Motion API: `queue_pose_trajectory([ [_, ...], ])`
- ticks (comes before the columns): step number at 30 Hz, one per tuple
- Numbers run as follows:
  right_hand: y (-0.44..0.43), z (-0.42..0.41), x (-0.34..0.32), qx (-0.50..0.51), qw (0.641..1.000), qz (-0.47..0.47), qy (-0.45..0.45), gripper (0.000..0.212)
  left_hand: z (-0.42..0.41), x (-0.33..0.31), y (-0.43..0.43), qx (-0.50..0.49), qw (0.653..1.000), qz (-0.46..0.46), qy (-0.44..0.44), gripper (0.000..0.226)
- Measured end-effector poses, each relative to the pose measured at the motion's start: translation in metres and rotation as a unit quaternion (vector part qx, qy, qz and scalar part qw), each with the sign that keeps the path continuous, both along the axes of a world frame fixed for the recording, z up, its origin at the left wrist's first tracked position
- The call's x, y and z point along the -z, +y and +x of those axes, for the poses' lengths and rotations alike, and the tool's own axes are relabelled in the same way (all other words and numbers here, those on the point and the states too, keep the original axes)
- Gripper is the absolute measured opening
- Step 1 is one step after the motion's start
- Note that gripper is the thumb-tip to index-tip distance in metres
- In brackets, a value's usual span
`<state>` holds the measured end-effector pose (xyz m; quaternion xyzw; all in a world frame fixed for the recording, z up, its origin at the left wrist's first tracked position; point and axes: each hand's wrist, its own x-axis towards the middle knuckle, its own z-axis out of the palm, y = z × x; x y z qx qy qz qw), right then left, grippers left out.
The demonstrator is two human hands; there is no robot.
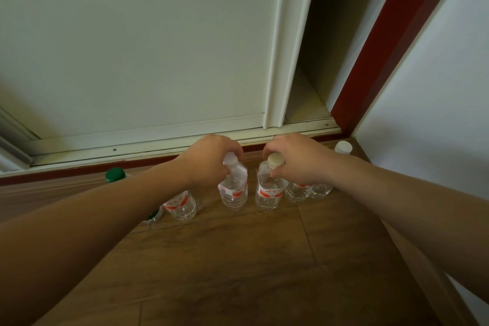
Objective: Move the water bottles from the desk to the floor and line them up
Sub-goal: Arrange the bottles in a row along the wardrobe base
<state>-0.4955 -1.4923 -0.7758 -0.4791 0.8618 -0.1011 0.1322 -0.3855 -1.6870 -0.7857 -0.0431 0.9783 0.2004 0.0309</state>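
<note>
Gripped the white-capped bottle [233, 192] by its neck in the left hand [211, 160], the cream-capped bottle [268, 194] in the right hand [293, 163]; clear ribbed plastic, red-labelled, upright side by side on the wood-grain floor [238, 259].

Left hand [211, 160]: grips neck of clear bottle [233, 192], seemingly standing on wood floor [238, 259].
Right hand [293, 160]: grips neighbouring bottle [268, 194] at its cap.
Row: further bottles [181, 205] each side; green-capped bottle [115, 174] far left.
</note>
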Motion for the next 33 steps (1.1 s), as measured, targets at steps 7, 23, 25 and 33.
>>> queue_pose_trajectory([
  [7,0.002,0.003,0.0,0.005,1.0,0.007,-0.002,0.031,-0.005,0.0,0.006,0.014,1.0,-0.003,-0.002,0.037],
  [23,0.004,-0.002,0.003,0.012,1.0,0.001,0.004,0.03,-0.008,0.002,0.01,-0.046,0.999,-0.015,0.024,0.027],
  [25,0.004,-0.002,0.003,0.012,1.0,0.003,0.004,0.031,-0.009,0.002,0.01,-0.061,0.997,-0.027,0.023,0.029],
  [33,0.004,-0.006,0.007,0.006,1.0,0.005,0.009,0.031,-0.015,0.008,0.017,-0.089,0.995,-0.036,0.021,0.032],
])
